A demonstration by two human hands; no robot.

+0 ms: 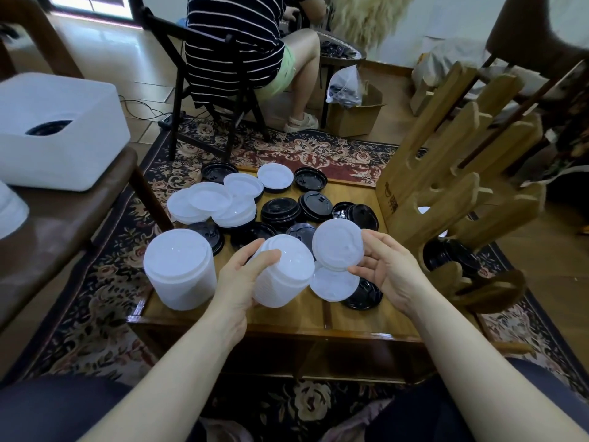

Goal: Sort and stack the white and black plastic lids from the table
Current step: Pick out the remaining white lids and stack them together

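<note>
1. Both forearms reach in from the bottom edge over a low wooden table (287, 317) that stands on a patterned rug (105, 282).
2. At far left, a white tub (57, 129) sits on a brown seat, with something dark inside it.
3. On the table's near left corner stands a tall stack of white lids (180, 269), upright and apart from both hands.
4. Just right of it, the left hand (237, 282) grips a second white stack (282, 275), tilted, with the thumb lying over its top lid and the fingers curled beneath.
5. Behind these, loose white lids (210, 199) lie overlapping on the far left of the table, with 2 more (275, 175) toward the far edge.
6. Black lids (314, 202) are scattered across the middle and far side, some overlapping, some partly hidden under the white ones.
7. The right hand (387, 269) holds 1 white lid (338, 244) by its rim between thumb and fingertips, tilted and close beside the held stack's top.
8. Below that lid, another white lid (333, 283) lies on the table, overlapping a black lid (365, 296).
9. At right, a wooden rack (446, 173) leans over the table edge, with black lids (449, 255) stacked in its lower slot.
10. Beyond the table, a person in a striped top (229, 43) sits on a dark chair, back to the camera.
</note>
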